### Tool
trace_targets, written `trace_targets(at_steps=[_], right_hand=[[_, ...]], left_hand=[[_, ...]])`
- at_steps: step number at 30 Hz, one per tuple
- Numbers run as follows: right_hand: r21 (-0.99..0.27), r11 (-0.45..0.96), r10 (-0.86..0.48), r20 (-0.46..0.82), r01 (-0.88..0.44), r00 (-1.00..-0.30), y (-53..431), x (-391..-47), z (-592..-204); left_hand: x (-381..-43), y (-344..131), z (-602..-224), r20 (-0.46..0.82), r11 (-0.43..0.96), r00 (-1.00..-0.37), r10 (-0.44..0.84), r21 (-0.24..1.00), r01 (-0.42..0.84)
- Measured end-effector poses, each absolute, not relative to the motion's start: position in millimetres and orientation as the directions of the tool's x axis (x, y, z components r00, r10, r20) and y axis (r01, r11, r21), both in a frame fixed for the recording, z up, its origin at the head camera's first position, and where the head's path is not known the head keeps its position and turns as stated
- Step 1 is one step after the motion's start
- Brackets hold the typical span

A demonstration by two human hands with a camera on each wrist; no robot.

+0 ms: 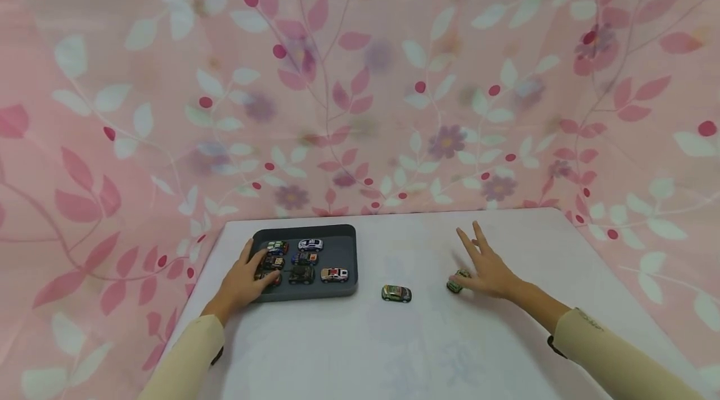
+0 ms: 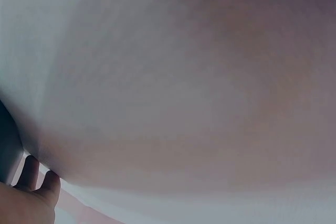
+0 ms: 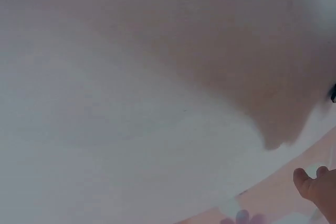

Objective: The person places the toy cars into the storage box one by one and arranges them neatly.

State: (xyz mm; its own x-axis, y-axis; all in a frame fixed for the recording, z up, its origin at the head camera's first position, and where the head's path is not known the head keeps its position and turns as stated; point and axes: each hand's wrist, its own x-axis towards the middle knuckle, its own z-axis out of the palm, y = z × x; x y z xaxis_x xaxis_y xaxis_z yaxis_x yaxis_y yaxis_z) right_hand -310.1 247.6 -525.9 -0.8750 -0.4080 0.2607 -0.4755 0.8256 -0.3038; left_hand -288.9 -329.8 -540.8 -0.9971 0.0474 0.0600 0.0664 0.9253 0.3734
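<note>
On the left side of the table, my left hand (image 1: 240, 280) lies over the left rim of a dark grey tray (image 1: 340, 244), fingers spread. Its thumb and a finger reach in over toy cars, partly hiding a reddish one; the left wrist view shows two fingers (image 2: 50, 184) beside the tray's outer wall. Over to the right, my right hand (image 1: 490, 274) hovers with fingers spread, thumb right at a green toy car (image 1: 457, 282) that it partly covers. Another green toy car (image 1: 396, 293), with red and yellow markings, sits between that hand and the tray.
Several toy cars stand in the tray, among them a white one (image 1: 310, 245), a dark green jeep (image 1: 301, 274) and a white-and-red one (image 1: 334, 274). The white table (image 1: 349, 350) ends at the back against a pink floral curtain (image 1: 360, 137).
</note>
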Motion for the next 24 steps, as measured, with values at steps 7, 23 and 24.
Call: trace_targets(at_steps=[7,23,24], right_hand=[[-0.358,0.789,-0.454,0.210,-0.500,-0.866,259,-304,-535],[-0.425,0.882,-0.199,0.059,-0.205,-0.978,220,-293,-543],[-0.431,0.881,-0.198,0.039,-0.195,-0.980,220,-294,-543]], left_hand=[[-287,-330,-540,0.080,0.920,-0.996,0.043,0.385,0.070],[-287,-332,-545,0.090,0.920,-0.995,0.041,0.385,0.073],[-287,-332,-544,0.091,0.921,-0.995,0.042,0.383,0.074]])
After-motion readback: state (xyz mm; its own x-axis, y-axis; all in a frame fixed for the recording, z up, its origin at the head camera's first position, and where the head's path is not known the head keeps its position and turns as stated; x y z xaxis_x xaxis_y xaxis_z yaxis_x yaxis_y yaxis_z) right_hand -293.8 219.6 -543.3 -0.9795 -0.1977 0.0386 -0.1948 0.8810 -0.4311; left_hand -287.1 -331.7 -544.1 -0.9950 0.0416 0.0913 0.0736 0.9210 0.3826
